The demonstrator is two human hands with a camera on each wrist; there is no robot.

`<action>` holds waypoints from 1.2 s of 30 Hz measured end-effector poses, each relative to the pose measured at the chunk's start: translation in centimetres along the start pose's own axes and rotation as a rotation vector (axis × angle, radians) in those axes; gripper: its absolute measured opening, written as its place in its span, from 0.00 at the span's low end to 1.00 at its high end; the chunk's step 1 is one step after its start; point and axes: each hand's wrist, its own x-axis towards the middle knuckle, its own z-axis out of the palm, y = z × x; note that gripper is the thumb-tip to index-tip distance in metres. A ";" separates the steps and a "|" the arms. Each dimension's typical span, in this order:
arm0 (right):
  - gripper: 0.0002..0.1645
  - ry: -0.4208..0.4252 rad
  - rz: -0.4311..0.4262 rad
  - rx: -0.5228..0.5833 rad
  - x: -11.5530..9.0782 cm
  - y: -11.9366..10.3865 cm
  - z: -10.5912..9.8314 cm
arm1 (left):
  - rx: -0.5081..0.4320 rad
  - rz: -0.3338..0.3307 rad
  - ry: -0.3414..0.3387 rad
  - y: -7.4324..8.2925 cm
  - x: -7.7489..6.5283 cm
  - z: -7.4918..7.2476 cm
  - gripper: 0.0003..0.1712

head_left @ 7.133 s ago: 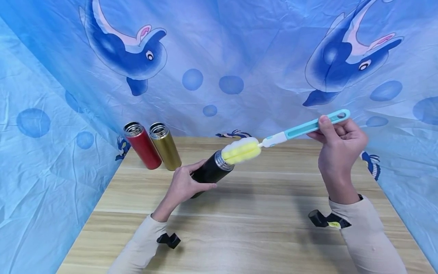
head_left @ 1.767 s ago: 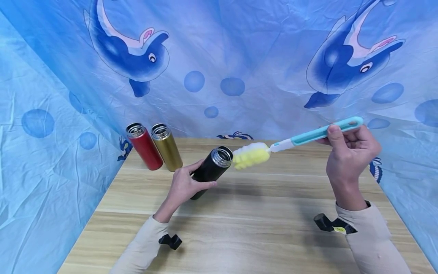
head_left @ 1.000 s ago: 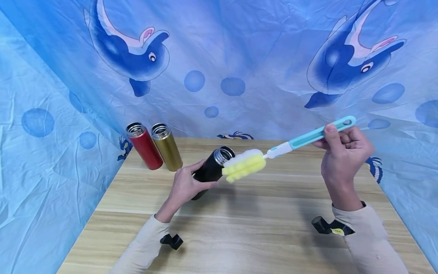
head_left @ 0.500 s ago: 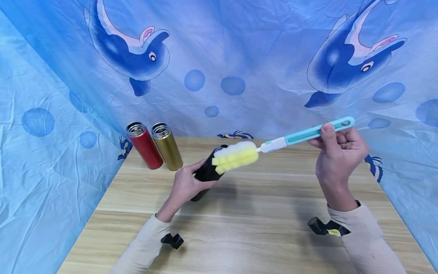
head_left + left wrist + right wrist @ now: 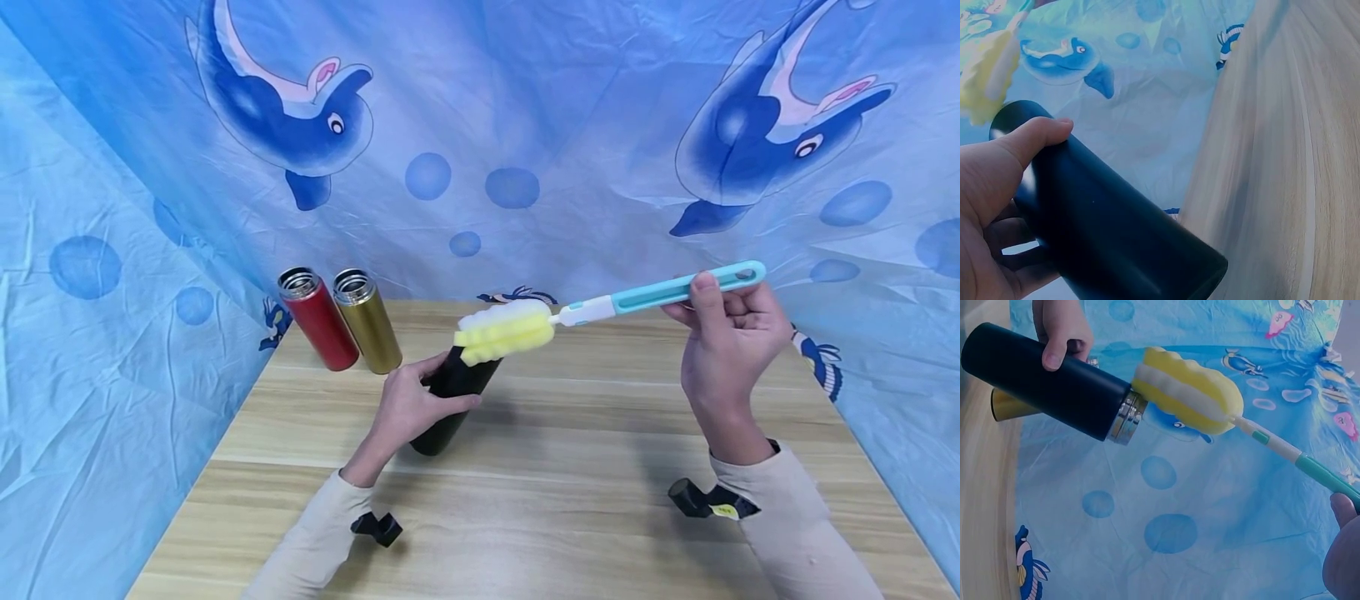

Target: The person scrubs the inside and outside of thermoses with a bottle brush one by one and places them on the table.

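My left hand point(image 5: 408, 404) grips a black vacuum flask point(image 5: 459, 387) round its middle and holds it tilted, mouth up and to the right. In the head view the flask's mouth is hidden behind the sponge head. The right wrist view shows its bare steel neck point(image 5: 1126, 417). My right hand point(image 5: 731, 350) pinches the turquoise handle of a bottle brush point(image 5: 651, 296) between thumb and fingers. Its yellow-and-white sponge head point(image 5: 510, 331) lies across the flask's mouth, outside it. Whether sponge and rim touch, I cannot tell.
A red flask point(image 5: 321, 325) and a gold flask point(image 5: 371, 329) stand side by side, uncapped, at the table's back left. Blue dolphin-print sheeting point(image 5: 570, 125) hangs behind and beside the wooden table point(image 5: 540, 500). Each sleeve carries a small black wrist camera.
Seven seconds ago the sponge's tip was at the flask's mouth; it then came away to the right. Over the last second the brush has moved left and up across the mouth. The flask stands steeper.
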 end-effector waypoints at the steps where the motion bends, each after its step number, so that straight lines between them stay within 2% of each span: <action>1: 0.06 0.005 0.002 0.003 0.0 0.0 -0.1 | -0.019 -0.005 -0.007 -0.1 0.0 0.0 0.49; 11: 0.06 0.076 0.013 0.011 0.5 0.1 -1.0 | -0.216 -0.122 -0.088 -0.2 0.1 -0.1 0.41; 25: 0.07 0.115 -0.003 -0.040 0.8 0.1 -1.6 | -0.417 -0.136 -0.186 -0.8 0.3 0.4 0.32; 36: 0.08 0.133 0.001 -0.016 0.8 0.2 -2.1 | -0.546 -0.149 -0.230 -1.1 0.1 0.7 0.28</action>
